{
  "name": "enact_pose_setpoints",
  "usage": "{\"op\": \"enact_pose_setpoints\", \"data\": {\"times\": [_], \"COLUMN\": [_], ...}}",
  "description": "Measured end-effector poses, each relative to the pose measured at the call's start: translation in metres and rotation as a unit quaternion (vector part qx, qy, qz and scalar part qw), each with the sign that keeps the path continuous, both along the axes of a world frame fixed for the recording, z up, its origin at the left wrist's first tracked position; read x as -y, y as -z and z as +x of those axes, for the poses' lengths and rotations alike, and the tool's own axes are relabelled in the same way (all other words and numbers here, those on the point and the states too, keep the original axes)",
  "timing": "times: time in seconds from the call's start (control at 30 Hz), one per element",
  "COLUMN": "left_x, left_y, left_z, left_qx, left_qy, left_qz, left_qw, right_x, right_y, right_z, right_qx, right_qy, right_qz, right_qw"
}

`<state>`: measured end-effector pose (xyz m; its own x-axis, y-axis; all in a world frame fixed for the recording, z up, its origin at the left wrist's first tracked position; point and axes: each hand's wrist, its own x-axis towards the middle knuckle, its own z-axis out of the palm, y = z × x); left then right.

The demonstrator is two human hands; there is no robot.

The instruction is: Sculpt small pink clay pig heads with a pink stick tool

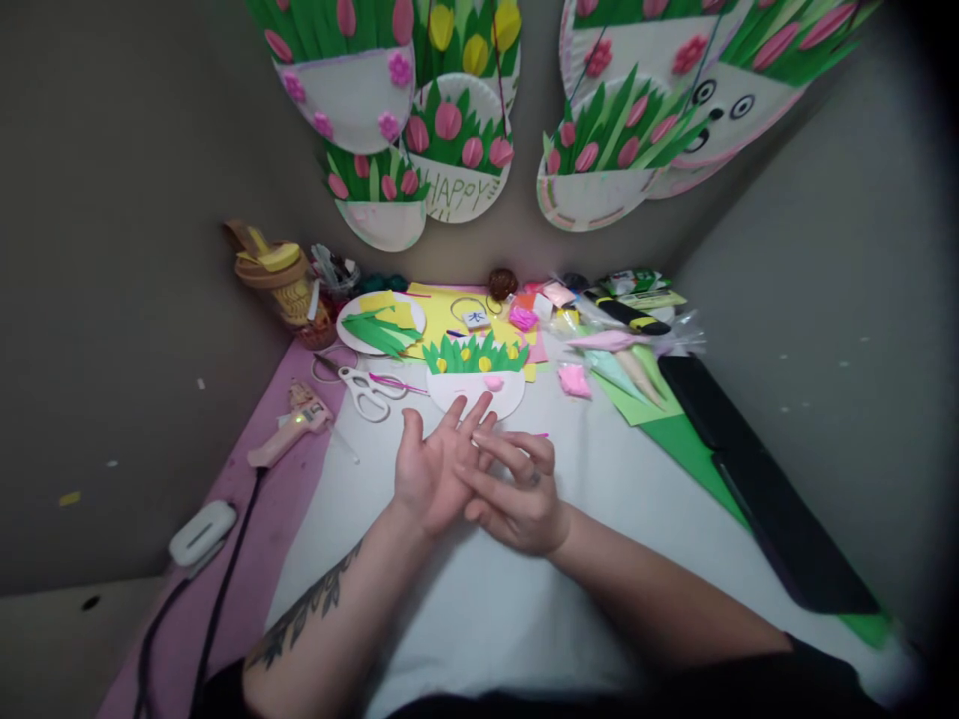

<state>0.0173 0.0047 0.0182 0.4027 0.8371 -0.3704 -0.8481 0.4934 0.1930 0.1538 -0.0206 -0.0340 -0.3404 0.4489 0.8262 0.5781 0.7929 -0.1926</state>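
Note:
My left hand (439, 474) is held palm up, its thumb and fingers spread. Over its palm and fingers lies my right hand (520, 489), the fingertips touching the left palm and the fingers loosely bent and apart. Whether anything small sits between the fingertips and the palm cannot be seen. Just beyond the fingers lies a paper plate basket (475, 384), a white half plate with green paper grass and small yellow flowers. A pink lump of clay (494, 383) is on its white front.
To the left are white-handled scissors (367, 394), a pink glue gun (292, 427) with a black cord, and a plate with green paper strips (381, 322). At right lie a pink clay packet (574, 379), piping bags (618, 364) and a long black object (786, 519). Finished plate baskets (382, 225) hang on the wall.

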Motion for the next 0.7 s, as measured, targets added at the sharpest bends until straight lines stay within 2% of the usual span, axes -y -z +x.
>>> {"op": "enact_pose_setpoints", "data": {"times": [0.1, 0.23, 0.33, 0.7], "left_x": [0.0002, -0.0005, -0.0011, -0.0007], "left_y": [-0.0013, -0.0014, -0.0009, -0.0019], "left_z": [0.0005, 0.0010, 0.0008, 0.0009], "left_qx": [-0.003, 0.002, 0.003, -0.012], "left_qy": [-0.008, -0.011, -0.019, -0.017], "left_qz": [-0.004, -0.012, -0.009, -0.002], "left_qw": [1.000, 1.000, 1.000, 1.000], "right_x": [0.0003, 0.0015, 0.0025, 0.0032], "right_y": [0.0002, -0.0004, -0.0011, -0.0019], "right_z": [-0.0003, 0.0001, 0.0004, 0.0005], "right_qx": [0.007, 0.012, 0.028, 0.021], "right_qy": [-0.016, 0.009, -0.005, 0.010], "right_qz": [0.007, 0.001, 0.012, 0.012], "right_qw": [1.000, 1.000, 1.000, 1.000]}}
